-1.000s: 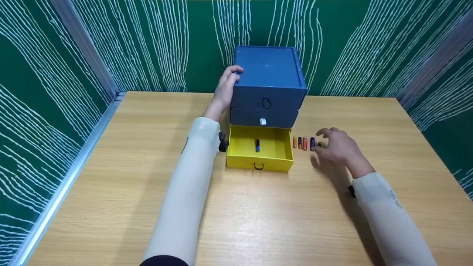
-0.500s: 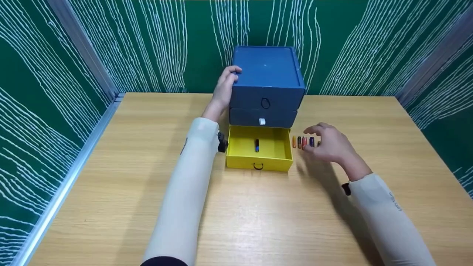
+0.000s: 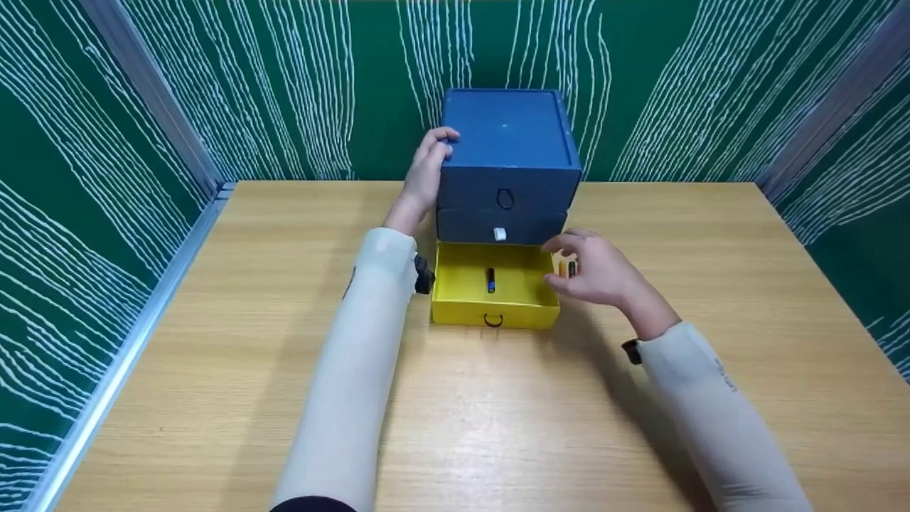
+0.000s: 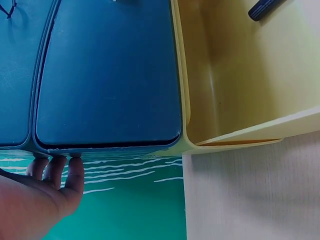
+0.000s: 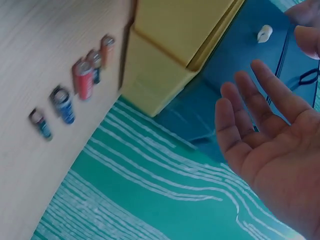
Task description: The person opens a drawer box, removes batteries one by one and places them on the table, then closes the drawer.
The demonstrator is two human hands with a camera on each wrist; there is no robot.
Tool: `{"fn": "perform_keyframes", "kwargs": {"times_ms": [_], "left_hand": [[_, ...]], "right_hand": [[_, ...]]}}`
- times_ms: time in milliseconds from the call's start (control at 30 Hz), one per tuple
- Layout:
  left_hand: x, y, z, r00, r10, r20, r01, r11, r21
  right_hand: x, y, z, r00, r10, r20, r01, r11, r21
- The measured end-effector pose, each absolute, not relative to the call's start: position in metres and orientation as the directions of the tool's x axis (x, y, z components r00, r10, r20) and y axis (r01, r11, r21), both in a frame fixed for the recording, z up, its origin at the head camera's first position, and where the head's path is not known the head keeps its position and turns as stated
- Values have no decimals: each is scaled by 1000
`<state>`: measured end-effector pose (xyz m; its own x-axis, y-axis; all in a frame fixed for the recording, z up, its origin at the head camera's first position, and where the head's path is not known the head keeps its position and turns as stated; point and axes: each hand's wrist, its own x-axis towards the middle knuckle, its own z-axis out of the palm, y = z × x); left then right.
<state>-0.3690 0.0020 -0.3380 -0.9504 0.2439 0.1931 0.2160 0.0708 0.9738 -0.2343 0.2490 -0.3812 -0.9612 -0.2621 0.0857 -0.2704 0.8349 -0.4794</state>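
Note:
My left hand (image 3: 424, 174) rests against the left side of a blue drawer unit (image 3: 505, 131), its fingertips touching the side near the top. Below the blue drawers, a yellow drawer (image 3: 494, 315) is pulled out, with a black and blue battery (image 3: 490, 280) lying in it. My right hand (image 3: 597, 270) hovers over the drawer's right edge, fingers loosely curved and holding nothing. Beside the drawer, in the right wrist view, lies a row of batteries: an orange one (image 5: 107, 50), a dark one (image 5: 95, 67), a red one (image 5: 84, 80), a blue one (image 5: 63, 105) and a small dark one (image 5: 41, 124).
The unit stands at the back of a wooden table (image 3: 469, 419), close to a green wall (image 3: 398, 128) with white lines. A white pull tab (image 3: 500, 233) and a black loop (image 3: 505, 198) stick out from the blue fronts.
My right hand has moved left from the row of batteries to the yellow drawer's right edge. The left hand stays on the unit's side, and the battery in the drawer has not moved.

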Motion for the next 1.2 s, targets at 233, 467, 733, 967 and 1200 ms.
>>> {"fn": "perform_keyframes", "kwargs": {"times_ms": [233,467,733,967,1200], "left_hand": [[-369,2,-338,-951,248,186,208,65,976],[-369,2,-335,-945,238,226,244,47,969],[-370,3,-337,-946,235,223,243,62,968],[-371,3,-339,-950,234,208,232,81,969],[-371,2,-340,-950,237,201,224,73,972]], "right_hand": [[-241,225,-386,-955,-293,33,-274,838,-473],[-255,203,-400,-942,-335,16,-313,862,-398],[-262,191,-414,-936,-352,-5,-324,867,-380],[-265,187,-422,-942,-334,-40,-295,878,-377],[-269,185,-428,-949,-306,-78,-257,891,-374]]}}
